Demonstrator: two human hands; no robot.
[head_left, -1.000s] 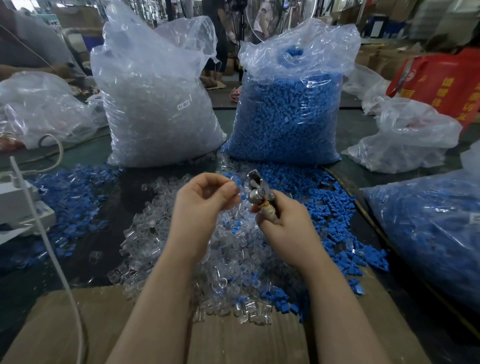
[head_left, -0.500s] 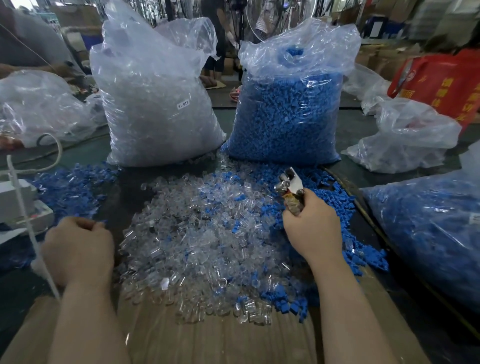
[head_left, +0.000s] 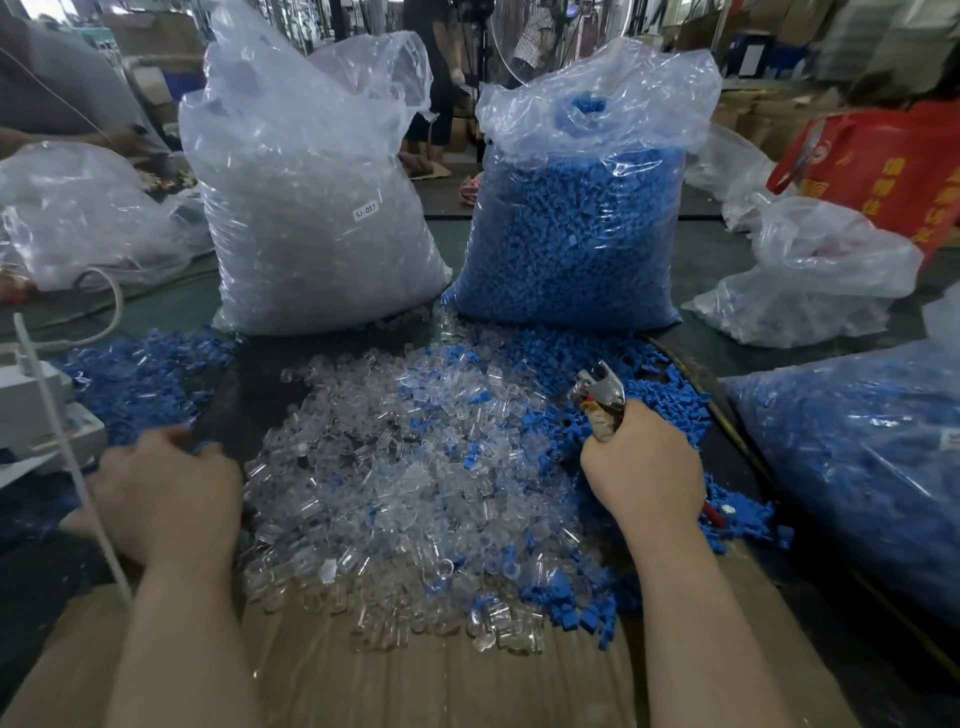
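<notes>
A heap of clear plastic caps (head_left: 395, 467) mixed with small blue plastic pieces (head_left: 566, 364) lies on the table in front of me. My right hand (head_left: 641, 467) grips a metal plier-like tool (head_left: 597, 397) at the heap's right edge, its jaws pointing up and away. At the heap's left edge my left hand (head_left: 166, 493) lies back up, next to a second spread of blue pieces (head_left: 135, 374). Its fingers curl away from me and their tips are hidden, so what they hold does not show.
Two tall bags stand behind the heap, one of clear caps (head_left: 311, 208) and one of blue pieces (head_left: 576, 228). Another blue-filled bag (head_left: 857, 457) lies at right. A white cable (head_left: 72, 467) and a white device (head_left: 36, 410) sit at left. Cardboard (head_left: 415, 680) covers the near edge.
My left hand left the tool's jaws, swung out to the left pile, then edged up toward the blue pieces. My right hand carried the tool right and lowered it to the heap's edge.
</notes>
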